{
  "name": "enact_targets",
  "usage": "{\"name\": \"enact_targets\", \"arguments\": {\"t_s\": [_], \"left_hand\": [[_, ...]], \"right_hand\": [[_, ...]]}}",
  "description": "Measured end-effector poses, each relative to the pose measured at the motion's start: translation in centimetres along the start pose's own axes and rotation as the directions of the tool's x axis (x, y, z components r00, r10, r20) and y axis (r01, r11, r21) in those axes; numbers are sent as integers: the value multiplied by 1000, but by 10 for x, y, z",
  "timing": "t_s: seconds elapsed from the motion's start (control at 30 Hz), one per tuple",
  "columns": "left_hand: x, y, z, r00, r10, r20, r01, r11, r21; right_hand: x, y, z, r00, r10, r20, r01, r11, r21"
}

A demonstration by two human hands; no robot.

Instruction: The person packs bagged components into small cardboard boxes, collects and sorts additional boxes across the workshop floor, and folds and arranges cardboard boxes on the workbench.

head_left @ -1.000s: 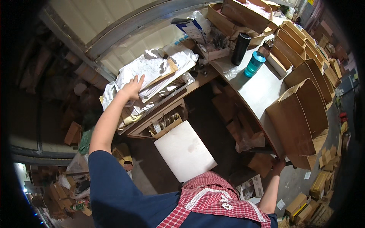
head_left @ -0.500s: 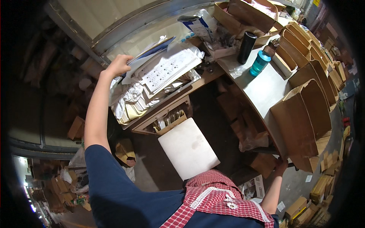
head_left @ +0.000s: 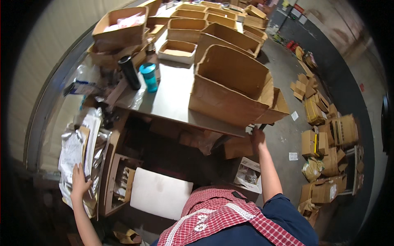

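My left hand (head_left: 80, 185) rests on a messy pile of papers (head_left: 70, 149) at the far left, its fingers stretched out over the sheets. White sheets and a brown board (head_left: 84, 137) stand tilted within the pile, next to crumpled plastic. At the near right corner of the table (head_left: 174, 92), my right hand (head_left: 258, 140) is closed around something dark, mostly hidden by the fingers and the table edge. Just above that hand stands a large open cardboard bin (head_left: 232, 88).
A black tumbler (head_left: 130, 73) and a teal bottle (head_left: 149, 78) stand on the table, with several cardboard bins behind them. A white-topped seat (head_left: 160, 192) is before me. Below the table's right side sits an open box (head_left: 248, 175). Stacked cartons (head_left: 328, 160) line the right.
The view has swung to the right. My left hand, earlier gripping the raised edge of a blue folder and papers, now lies on the pile. My right hand stays by the table corner.
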State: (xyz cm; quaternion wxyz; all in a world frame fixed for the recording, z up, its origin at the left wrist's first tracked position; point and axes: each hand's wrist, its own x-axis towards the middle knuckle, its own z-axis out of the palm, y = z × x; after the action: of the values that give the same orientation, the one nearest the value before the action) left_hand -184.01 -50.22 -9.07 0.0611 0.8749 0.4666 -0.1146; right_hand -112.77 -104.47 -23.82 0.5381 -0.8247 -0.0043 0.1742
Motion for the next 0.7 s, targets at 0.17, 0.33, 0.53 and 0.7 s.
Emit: {"name": "enact_targets", "arguments": {"t_s": [0.17,0.33,0.53,0.7], "left_hand": [[6,54,5,988,118,-97,-131,982,-138],[20,199,-33,938,343,-47,-337,875,-349],[1,372,-47,833,538,127,-192,497,-846],[22,450,-68,838,498,224,175,143,-974]], "right_hand": [[-45,-177,-12,991,-135,21,103,839,535],[-61,-218,8,886,-463,-25,460,885,-80],[-148,-197,17,786,-596,165,617,741,-264],[-158,-225,13,428,-647,631,725,662,188]]}}
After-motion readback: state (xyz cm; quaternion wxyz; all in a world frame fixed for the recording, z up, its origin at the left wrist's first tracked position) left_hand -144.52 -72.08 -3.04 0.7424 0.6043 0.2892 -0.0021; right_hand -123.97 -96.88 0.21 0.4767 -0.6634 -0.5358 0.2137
